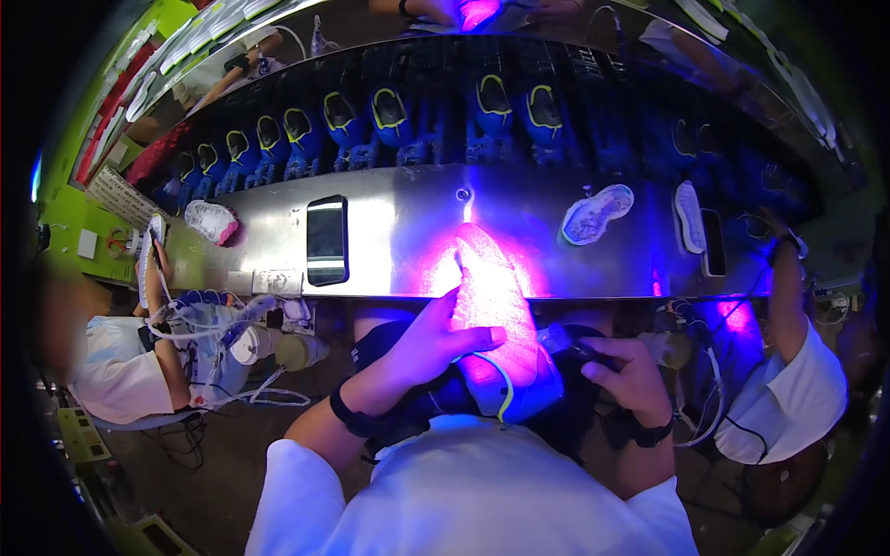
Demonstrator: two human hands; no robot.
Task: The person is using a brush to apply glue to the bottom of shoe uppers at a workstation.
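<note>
A shoe upper point(501, 315) lies lengthwise before me at the bench edge, toe pointing away, washed over by a bright pink-violet light. My left hand point(428, 341) grips its left side, thumb across the top. Around its heel opening runs a yellow-green edge. In my right hand point(632, 375) is a dark-handled brush point(564, 343), its head against or close beside the right side of the upper. Glare hides the upper's surface detail, and the fingers beneath it are out of sight.
On the metal bench point(399, 222) lie a phone point(326, 239), a pale shoe sole point(598, 213), another sole point(689, 217) beside a second phone point(713, 243), and a pink-edged sole point(211, 222). Behind runs a row of blue shoes point(389, 116). Co-workers sit left point(130, 366) and right point(788, 394).
</note>
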